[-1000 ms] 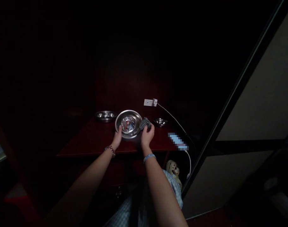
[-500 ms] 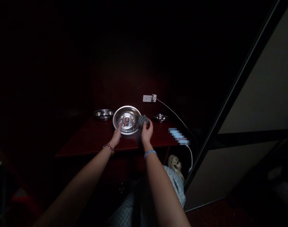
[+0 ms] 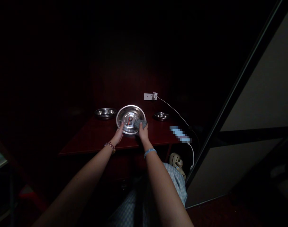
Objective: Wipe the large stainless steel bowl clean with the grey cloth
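Observation:
A shiny steel plate (image 3: 129,114) stands tilted on the dark red table (image 3: 94,138), its face toward me. My left hand (image 3: 118,135) grips its lower left rim. My right hand (image 3: 143,131) is closed on a small grey cloth (image 3: 140,123) pressed against the plate's lower right part. A bead bracelet is on my left wrist and a light blue band on my right.
A steel bowl (image 3: 105,112) lies left of the plate and a smaller steel bowl (image 3: 161,116) to its right. A white socket with a charger (image 3: 150,96) is on the back wall; its cable runs to a blurred object (image 3: 180,134) near the table's right edge. A pale shoe (image 3: 177,162) is below.
My right hand has slid the grey cloth from the plate's right rim inward and down onto its face. My left hand still holds the rim.

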`<state>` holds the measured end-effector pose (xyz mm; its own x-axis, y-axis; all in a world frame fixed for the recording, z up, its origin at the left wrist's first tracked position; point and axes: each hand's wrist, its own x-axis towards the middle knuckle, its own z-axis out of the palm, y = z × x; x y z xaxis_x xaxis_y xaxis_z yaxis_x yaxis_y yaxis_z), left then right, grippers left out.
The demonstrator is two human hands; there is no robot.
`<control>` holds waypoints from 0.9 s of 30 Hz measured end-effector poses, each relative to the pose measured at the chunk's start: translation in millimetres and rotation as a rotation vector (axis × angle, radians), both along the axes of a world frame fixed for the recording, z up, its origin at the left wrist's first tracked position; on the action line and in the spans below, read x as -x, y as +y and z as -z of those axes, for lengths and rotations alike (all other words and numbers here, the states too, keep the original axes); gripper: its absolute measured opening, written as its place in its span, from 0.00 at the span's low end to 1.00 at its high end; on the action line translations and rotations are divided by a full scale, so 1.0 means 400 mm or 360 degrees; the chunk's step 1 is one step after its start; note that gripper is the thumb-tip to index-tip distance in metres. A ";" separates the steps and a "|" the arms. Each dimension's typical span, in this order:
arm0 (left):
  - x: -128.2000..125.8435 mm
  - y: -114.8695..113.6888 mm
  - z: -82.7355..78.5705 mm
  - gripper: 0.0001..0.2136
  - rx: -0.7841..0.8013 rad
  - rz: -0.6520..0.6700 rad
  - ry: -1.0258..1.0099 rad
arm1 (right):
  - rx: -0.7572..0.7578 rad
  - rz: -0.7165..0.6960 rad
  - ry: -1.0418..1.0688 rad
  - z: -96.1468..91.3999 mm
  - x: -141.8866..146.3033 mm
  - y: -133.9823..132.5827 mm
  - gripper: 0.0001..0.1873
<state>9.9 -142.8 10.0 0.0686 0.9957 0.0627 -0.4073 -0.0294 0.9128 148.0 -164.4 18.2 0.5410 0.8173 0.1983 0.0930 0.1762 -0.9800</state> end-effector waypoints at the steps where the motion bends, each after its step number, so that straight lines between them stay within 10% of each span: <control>1: 0.001 0.003 0.004 0.19 0.0012 0.0000 0.0010 | -0.0056 -0.0028 0.0038 0.003 -0.001 0.004 0.33; 17: 0.004 -0.013 -0.007 0.17 0.0013 0.0133 -0.0037 | 0.0165 -0.0326 0.0950 -0.003 -0.022 -0.026 0.10; 27: 0.002 -0.015 -0.002 0.13 -0.0022 0.0176 -0.0014 | 0.0152 0.0158 0.0225 0.006 -0.051 -0.007 0.09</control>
<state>9.0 -148.6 10.7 0.1776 0.9810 0.0777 -0.4169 0.0035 0.9090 168.5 -167.2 15.8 0.6367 0.7702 0.0386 -0.0346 0.0785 -0.9963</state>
